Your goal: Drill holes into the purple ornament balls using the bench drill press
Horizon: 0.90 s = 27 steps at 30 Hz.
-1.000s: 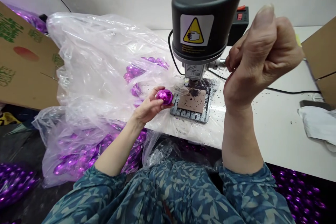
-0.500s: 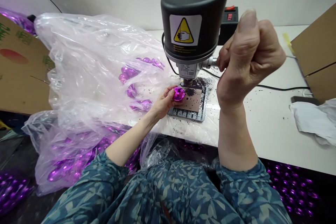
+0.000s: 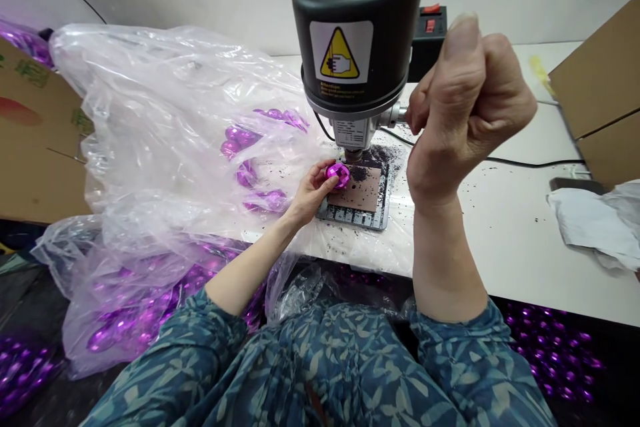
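Between the thumb and fingers of my left hand [image 3: 309,192] is a shiny purple faceted ball [image 3: 339,175], held over the left part of a brown board [image 3: 357,197]. That board lies on the slotted metal base [image 3: 383,207] of a small black bench drill press [image 3: 357,47]. The ball sits just left of and below the chuck [image 3: 353,155]. Raised at the machine's right side, my right hand [image 3: 467,107] is closed around the feed lever [image 3: 399,115], whose grip is mostly hidden by the fingers. Dark shavings lie around the board.
Left of the press, a clear plastic bag [image 3: 165,113] with purple balls [image 3: 245,137] spreads over the white table [image 3: 515,240] and hangs off its edge. Cardboard boxes [image 3: 595,80] flank both sides. White paper [image 3: 585,220] and a black cable [image 3: 530,162] lie on the right.
The view has shifted slightly, moving the scene a little to the left. My left thumb now lies across the ball's front, and the ball looks slightly turned. My right hand keeps its grip.
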### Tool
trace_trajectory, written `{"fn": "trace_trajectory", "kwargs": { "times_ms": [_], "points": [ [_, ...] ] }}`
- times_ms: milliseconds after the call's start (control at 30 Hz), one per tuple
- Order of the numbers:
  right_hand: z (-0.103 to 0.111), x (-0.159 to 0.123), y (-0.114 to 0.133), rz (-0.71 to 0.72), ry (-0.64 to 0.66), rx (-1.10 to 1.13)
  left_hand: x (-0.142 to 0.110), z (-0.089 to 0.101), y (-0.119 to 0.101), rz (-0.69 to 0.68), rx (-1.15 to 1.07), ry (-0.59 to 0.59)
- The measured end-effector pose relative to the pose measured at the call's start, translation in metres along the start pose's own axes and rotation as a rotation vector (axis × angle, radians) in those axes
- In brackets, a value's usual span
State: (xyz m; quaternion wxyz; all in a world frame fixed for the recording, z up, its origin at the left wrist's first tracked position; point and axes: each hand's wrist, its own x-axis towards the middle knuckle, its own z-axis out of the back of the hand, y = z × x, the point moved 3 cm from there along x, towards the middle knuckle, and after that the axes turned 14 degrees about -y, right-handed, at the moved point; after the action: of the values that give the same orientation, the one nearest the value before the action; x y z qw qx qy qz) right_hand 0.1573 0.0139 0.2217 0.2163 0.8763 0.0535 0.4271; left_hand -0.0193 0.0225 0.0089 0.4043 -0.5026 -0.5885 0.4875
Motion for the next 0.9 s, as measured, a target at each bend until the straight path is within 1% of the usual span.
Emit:
{"fn": "trace_trajectory", "kwargs": {
  "times_ms": [133,233,300,433,533,600,733,833,900],
  "points": [
    [0.001,-0.001,0.0,-0.02,0.027,-0.06,0.004,-0.003,0.005,-0.105,0.113,-0.025],
    [0.002,-0.001,0.0,-0.008,0.024,0.003,0.006,-0.007,0.005,-0.156,0.179,-0.022],
    [0.001,-0.001,0.0,-0.002,0.016,0.037,0.006,-0.011,0.004,-0.174,0.204,-0.021],
    [0.0,-0.001,0.001,-0.01,-0.005,0.013,0.006,-0.017,0.005,-0.167,0.209,-0.021],
    [0.0,-0.002,0.003,0.003,-0.022,0.036,0.005,-0.019,0.008,-0.173,0.228,-0.022],
    [0.001,-0.003,0.003,-0.001,-0.022,0.024,0.003,-0.019,0.01,-0.213,0.272,-0.038],
    [0.002,-0.003,0.002,0.003,0.002,-0.069,-0.003,-0.017,0.013,-0.316,0.371,-0.067],
    [0.004,-0.004,0.0,0.054,-0.001,-0.112,-0.007,-0.017,0.014,-0.328,0.379,-0.064],
    [0.006,-0.006,-0.002,0.079,0.003,-0.093,-0.008,-0.018,0.014,-0.329,0.365,-0.061]
  ]
}}
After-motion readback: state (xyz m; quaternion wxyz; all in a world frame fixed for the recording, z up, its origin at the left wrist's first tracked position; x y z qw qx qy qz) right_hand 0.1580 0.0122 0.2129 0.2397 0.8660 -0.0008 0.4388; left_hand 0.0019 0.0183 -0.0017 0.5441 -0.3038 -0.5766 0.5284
